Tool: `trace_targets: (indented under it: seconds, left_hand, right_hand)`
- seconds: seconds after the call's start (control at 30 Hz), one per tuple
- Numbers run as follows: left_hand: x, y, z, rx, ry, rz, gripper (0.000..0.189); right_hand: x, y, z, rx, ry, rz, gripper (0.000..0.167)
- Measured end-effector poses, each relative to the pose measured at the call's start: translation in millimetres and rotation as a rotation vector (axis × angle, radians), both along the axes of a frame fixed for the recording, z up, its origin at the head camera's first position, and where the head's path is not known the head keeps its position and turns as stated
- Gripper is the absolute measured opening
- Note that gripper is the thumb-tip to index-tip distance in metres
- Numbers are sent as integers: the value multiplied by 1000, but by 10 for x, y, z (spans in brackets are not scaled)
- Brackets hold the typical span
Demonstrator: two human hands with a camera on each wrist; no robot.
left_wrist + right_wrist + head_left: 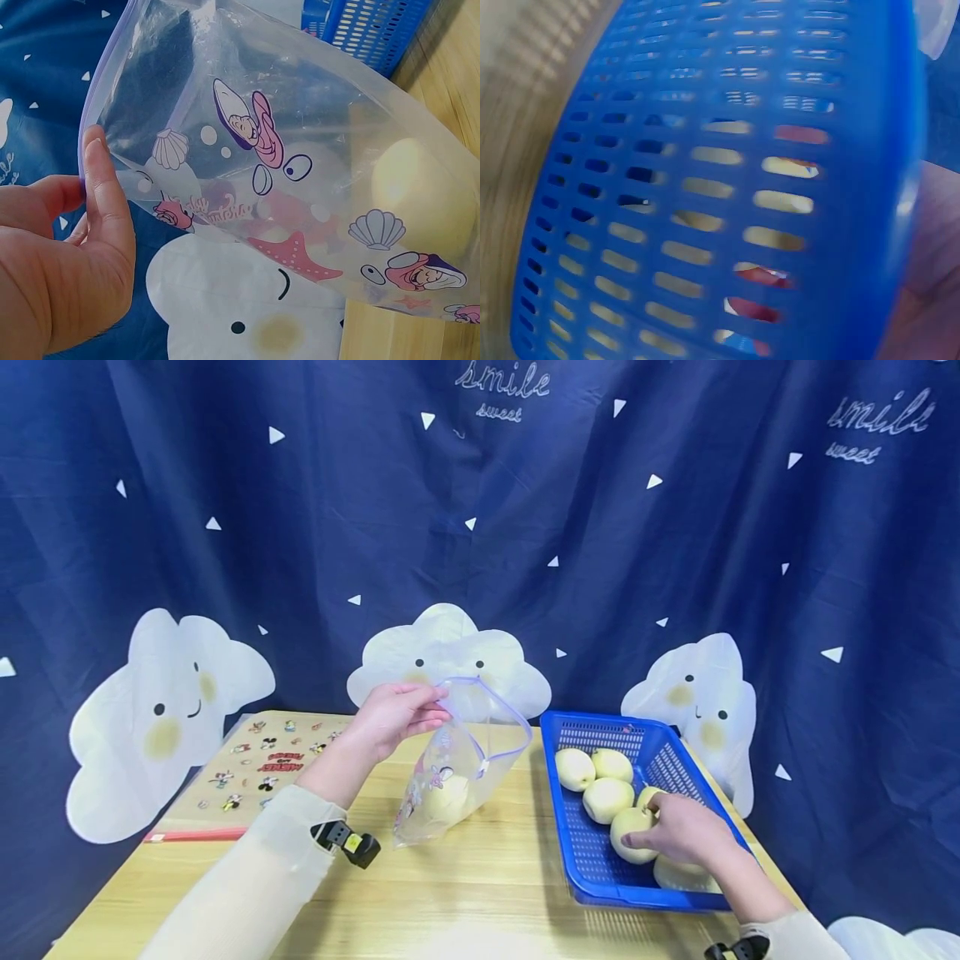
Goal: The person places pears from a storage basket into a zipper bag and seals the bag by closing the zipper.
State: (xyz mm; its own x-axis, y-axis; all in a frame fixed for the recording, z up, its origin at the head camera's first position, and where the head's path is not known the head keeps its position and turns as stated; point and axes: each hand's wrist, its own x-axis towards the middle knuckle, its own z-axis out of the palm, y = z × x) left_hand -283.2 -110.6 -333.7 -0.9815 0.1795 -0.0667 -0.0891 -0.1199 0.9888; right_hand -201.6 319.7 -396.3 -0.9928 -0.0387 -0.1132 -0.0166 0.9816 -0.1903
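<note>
My left hand [397,717] pinches the purple-edged rim of a clear zip bag [491,781] between thumb and fingers. The bag's mouth gapes, and its printed side with shells and a starfish fills much of the left wrist view. One pale yellow pear [420,199] lies at the bottom inside it. Over at the right, my right hand [686,831] reaches into a blue plastic basket [558,843] and grips a pear [632,833] with thumb and fingers. In the right wrist view the slotted basket wall [697,165] hides most of that hand.
Several more pears [608,800] lie in the basket around my right hand. A flat printed bag [247,777] with a red zip edge rests at the table's left. Behind the wooden table [450,893] hangs a dark blue curtain [480,568] with white clouds.
</note>
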Motion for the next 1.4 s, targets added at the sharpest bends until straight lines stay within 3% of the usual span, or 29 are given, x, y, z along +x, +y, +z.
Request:
trace_targets:
  seconds: [0.17,0.4,0.8,1.07,1.4]
  left_hand:
    - [5,-7,6,-9,2,8,30]
    - [10,9,9,-11,3,0,29]
    - [-1,13,32,-21,4,-6,36]
    - [18,-1,33,-25,0,-11,40]
    - [-2,-27,15,-39,10,-12,37]
  right_hand:
    - [15,-1,74,-26,46,6,76]
    - [23,-18,108,-178,66,-37,76]
    - [-131,-146,261,-451,296,-71,84]
    - [-284,-433,476,-559,356,-66,83]
    - [-428,-1011,783,-638,413,21,74]
